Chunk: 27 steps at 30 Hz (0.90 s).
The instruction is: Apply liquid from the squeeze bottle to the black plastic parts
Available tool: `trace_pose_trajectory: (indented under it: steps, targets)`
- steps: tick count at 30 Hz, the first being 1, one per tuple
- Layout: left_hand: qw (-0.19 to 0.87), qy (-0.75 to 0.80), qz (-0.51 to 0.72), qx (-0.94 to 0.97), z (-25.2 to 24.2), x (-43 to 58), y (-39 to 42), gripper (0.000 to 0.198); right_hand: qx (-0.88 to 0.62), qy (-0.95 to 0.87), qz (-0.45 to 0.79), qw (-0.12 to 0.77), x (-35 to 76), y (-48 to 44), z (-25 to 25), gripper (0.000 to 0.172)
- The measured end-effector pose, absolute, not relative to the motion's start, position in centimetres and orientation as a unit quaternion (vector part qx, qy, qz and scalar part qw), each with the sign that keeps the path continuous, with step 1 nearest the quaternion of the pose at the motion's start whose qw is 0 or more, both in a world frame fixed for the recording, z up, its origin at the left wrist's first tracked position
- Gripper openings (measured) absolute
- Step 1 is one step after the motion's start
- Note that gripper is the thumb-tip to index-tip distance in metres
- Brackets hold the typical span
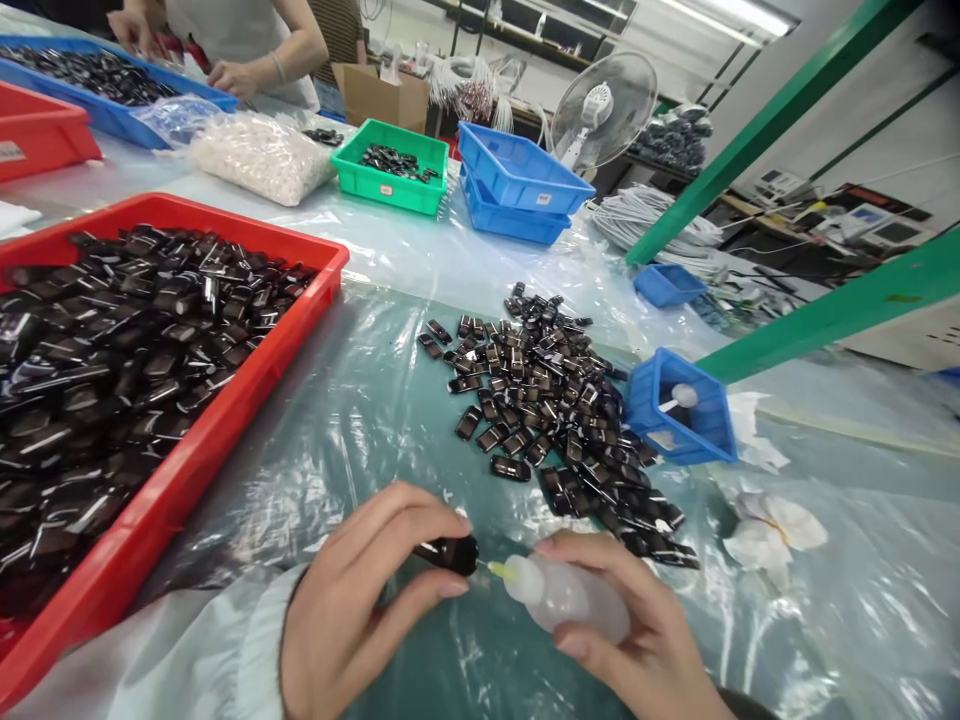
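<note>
Between the thumb and fingers of my left hand (375,590) is a small glossy black plastic part (454,553), its rounded end facing right. My right hand (630,610) is wrapped round a translucent white squeeze bottle (574,598) lying on its side in the grip. The bottle's thin yellowish needle tip (495,570) points left at the black part's end; whether they touch I cannot tell. Beyond my hands a loose pile of similar black parts (532,380) spreads over the green, plastic-covered table (360,400).
A large red tray (277,370) full of black parts stands at left. A small blue bin (679,430) and crumpled tissue (776,535) lie right. Farther back are a green tray (390,195), stacked blue trays (517,180), green posts (832,310) and a co-worker's hands (232,78).
</note>
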<state>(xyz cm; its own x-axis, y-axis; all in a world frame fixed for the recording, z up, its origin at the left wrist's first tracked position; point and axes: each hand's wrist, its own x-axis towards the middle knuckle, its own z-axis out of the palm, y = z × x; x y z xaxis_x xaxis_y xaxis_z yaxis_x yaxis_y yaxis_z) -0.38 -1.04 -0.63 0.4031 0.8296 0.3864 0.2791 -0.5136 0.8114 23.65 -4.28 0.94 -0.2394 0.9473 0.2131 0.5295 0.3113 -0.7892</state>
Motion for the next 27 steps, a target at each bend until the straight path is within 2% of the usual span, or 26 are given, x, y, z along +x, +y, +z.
trace_pose_trajectory:
  steps: [7,27]
  targets:
    - [0.321,0.348,0.409,0.78,-0.84,-0.32,-1.18,0.016,-0.467,-0.754,0.248,0.39,23.49,-3.55,1.78,0.03]
    - [0.314,0.334,0.393,0.797,-0.51,-0.3,-1.14,0.016,-0.456,-0.777,0.228,0.37,23.85,-4.29,1.44,0.05]
